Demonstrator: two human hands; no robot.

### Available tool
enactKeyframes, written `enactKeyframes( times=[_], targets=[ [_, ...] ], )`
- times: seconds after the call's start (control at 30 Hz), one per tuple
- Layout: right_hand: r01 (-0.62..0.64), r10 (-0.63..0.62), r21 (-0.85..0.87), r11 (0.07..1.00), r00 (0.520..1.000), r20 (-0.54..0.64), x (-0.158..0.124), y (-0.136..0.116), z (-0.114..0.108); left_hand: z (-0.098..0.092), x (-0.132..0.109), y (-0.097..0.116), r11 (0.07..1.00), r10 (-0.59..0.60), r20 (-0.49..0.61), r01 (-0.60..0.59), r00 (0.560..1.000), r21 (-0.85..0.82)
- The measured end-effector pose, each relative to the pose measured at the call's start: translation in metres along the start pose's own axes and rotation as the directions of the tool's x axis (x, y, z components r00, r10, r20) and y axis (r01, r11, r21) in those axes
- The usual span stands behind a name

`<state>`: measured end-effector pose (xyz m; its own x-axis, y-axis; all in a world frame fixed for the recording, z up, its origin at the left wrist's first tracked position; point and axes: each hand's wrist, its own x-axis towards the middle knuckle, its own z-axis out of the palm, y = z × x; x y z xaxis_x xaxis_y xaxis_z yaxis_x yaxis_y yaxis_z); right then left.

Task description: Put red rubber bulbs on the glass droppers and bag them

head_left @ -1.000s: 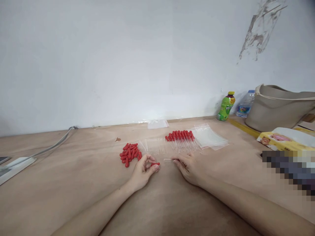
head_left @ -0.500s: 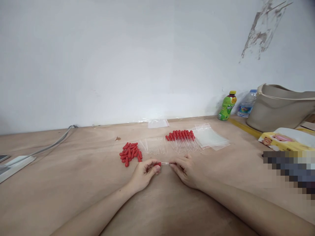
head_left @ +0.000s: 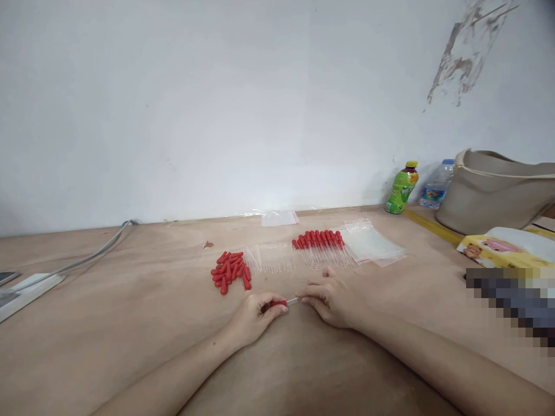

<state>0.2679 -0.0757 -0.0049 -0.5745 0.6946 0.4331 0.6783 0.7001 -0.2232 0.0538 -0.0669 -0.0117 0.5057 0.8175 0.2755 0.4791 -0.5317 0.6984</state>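
A: What is occupying the left side?
B: A grey cable (head_left: 93,254) is running over the counter (head_left: 130,323). To its right, a pile of red bulbs (head_left: 228,270) is lying just beside a row of bare tubes (head_left: 277,260).
A: What is the left hand (head_left: 255,315) doing?
B: It is pinching a single red bulb (head_left: 278,303) between thumb and fingers, in front of that row.
A: And the clear tube (head_left: 292,301)?
B: It is spanning the gap between both hands, its left end meeting the bulb. Insertion depth is not showing.
A: The right hand (head_left: 327,297)?
B: It is grasping the tube's right portion. Behind it, bulb-fitted tubes (head_left: 319,238) are lying side by side; clear bags (head_left: 373,244) are resting to their right.
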Motion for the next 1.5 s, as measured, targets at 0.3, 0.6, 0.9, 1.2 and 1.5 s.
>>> enactKeyframes(
  times=[0.3, 0.6, 0.9, 1.2, 1.5],
  targets=[
    [-0.088, 0.097, 0.061, 0.994, 0.982, -0.161, -0.007, 0.001, 0.015, 0.001, 0.002, -0.012, 1.0, -0.021, -0.125, 0.018, 0.992, -0.019],
    [-0.04, 0.051, 0.092, 0.995, 0.991, -0.121, -0.005, -0.001, 0.015, 0.001, -0.001, -0.01, 0.999, -0.031, -0.06, 0.031, 0.998, 0.01],
    [-0.022, 0.027, 0.052, 0.998, 0.996, -0.081, -0.003, -0.002, 0.017, -0.001, -0.003, -0.006, 0.997, 0.044, -0.027, -0.042, 0.999, 0.072],
    [-0.045, 0.043, -0.07, 0.997, 0.999, -0.02, 0.0, -0.005, 0.006, -0.004, 0.001, -0.006, 0.992, 0.082, -0.137, -0.068, 0.987, 0.106],
    [-0.604, 0.602, 0.003, 0.797, 0.794, -0.084, 0.046, 0.041, -0.016, -0.006, 0.002, -0.007, 0.988, 0.075, -0.002, -0.074, 0.997, 0.137]
  ],
)
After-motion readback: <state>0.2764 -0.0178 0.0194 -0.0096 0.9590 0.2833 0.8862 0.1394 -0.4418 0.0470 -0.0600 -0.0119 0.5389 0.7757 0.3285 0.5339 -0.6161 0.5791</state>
